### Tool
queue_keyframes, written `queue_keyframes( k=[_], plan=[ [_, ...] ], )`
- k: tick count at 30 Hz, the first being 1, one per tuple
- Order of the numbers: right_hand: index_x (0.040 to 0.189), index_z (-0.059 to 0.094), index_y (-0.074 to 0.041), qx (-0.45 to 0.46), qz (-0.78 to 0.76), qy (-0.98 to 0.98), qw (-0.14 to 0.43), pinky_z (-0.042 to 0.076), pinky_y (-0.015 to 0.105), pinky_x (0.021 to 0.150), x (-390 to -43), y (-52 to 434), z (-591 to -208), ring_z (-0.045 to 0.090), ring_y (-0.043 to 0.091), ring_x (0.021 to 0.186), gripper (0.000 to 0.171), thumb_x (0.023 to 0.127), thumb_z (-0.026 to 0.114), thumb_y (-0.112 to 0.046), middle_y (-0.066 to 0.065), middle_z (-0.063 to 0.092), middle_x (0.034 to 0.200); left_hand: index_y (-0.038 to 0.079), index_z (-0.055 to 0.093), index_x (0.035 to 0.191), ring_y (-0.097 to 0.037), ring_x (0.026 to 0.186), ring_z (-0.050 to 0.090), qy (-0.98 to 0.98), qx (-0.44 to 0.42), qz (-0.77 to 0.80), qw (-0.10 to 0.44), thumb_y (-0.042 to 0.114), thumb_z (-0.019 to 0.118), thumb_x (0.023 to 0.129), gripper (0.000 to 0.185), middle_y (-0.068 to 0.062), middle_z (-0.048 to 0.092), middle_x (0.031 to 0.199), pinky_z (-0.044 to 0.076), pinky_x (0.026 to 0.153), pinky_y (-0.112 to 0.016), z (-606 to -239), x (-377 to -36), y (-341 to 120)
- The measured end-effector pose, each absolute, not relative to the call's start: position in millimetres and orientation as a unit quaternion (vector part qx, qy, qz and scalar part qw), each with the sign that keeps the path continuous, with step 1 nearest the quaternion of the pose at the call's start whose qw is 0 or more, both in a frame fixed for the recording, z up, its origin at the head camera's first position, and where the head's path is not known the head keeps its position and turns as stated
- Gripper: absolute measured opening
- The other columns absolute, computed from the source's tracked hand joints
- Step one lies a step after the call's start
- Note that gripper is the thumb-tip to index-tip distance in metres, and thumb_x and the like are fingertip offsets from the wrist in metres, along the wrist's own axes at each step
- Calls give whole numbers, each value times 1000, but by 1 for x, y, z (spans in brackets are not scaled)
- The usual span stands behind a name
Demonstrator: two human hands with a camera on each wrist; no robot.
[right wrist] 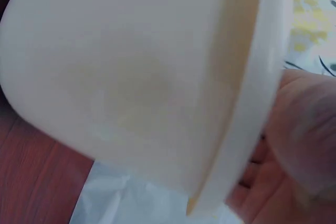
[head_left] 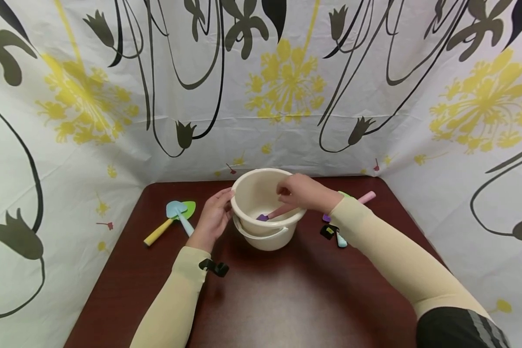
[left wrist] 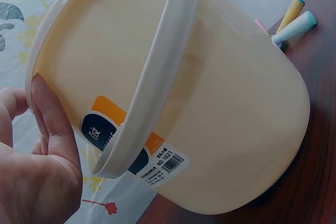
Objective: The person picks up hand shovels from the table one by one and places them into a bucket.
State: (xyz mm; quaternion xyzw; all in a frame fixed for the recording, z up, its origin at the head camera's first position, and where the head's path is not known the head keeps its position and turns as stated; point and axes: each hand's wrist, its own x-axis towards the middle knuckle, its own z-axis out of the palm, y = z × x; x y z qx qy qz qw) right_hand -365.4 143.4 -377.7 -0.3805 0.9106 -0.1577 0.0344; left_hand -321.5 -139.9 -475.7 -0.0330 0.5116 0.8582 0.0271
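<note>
A cream plastic bucket (head_left: 267, 241) stands upright on the dark table, its handle (head_left: 265, 238) hanging down in front. My left hand (head_left: 215, 215) rests at the bucket's left rim, fingertips against the edge. In the left wrist view, those fingers (left wrist: 50, 114) lie along the rim beside a label (left wrist: 168, 161). My right hand (head_left: 302, 191) reaches over the right rim, fingers loosely bent above the opening. Below it, a small toy tool with a purple head (head_left: 262, 217) and pink handle (head_left: 282, 210) leans inside the bucket. In the right wrist view, the rim partly hides the right fingers.
To the left lie a light blue toy shovel (head_left: 176, 209) and a green one with a yellow handle (head_left: 158, 232). Right of the bucket are a pink handle (head_left: 367, 197), a black piece (head_left: 327, 232) and a light blue handle (head_left: 341, 240). Patterned curtains (head_left: 287, 145) surround the table.
</note>
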Motion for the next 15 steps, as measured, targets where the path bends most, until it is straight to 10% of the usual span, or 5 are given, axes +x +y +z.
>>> queue_keyframes(
  k=[15],
  plan=[
    [110, 80, -13, -248, -317, 912, -75, 55, 43, 85, -337, 231, -384, 68, 20, 95, 15, 109, 74, -27, 0, 78, 104, 0, 65, 143, -22, 110, 64, 501, -28, 864, 31, 19, 66, 113, 35, -11, 67, 130, 59, 79, -23, -475, -323, -139]
  ],
)
